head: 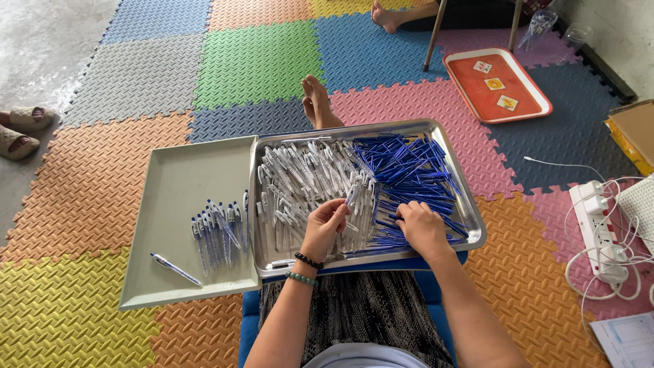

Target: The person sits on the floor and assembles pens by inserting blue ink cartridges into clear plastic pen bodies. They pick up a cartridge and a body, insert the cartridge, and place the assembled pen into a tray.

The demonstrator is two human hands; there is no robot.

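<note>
A metal tray [470, 204] rests across the person's lap, over a blue cushion [422, 266]. Its left and middle parts are heaped with white pen barrels [300, 180], and its right part holds a pile of blue ink refills [409, 163] reaching to the far right corner.

The left hand [325, 226] hovers over the near middle of the tray, its fingers pinched around one white pen barrel [350, 196] that points up and away from the palm. Two bead bracelets [305, 268] circle that wrist. The right hand [421, 225] lies palm down on the near edge of the refill pile, fingers curled onto the blue refills; whether it actually grips one cannot be told. The two hands are near each other, with a strip of mixed barrels and refills between them.

To the left, touching the metal tray's left edge, sits a grey-green plastic tray [170, 177]. Near its right edge lies a loose bunch of assembled white-and-blue pens [219, 228], and one single pen [175, 268] lies apart toward the near left corner.

All of this sits on a floor of coloured foam mats [259, 61]. The person's bare foot [317, 102] sticks out beyond the far edge of the metal tray. Farther off to the right are an orange tray [497, 85], a white power strip [599, 232] with cables and a cardboard box [633, 133]. A pair of sandals [24, 129] lies at the left.
</note>
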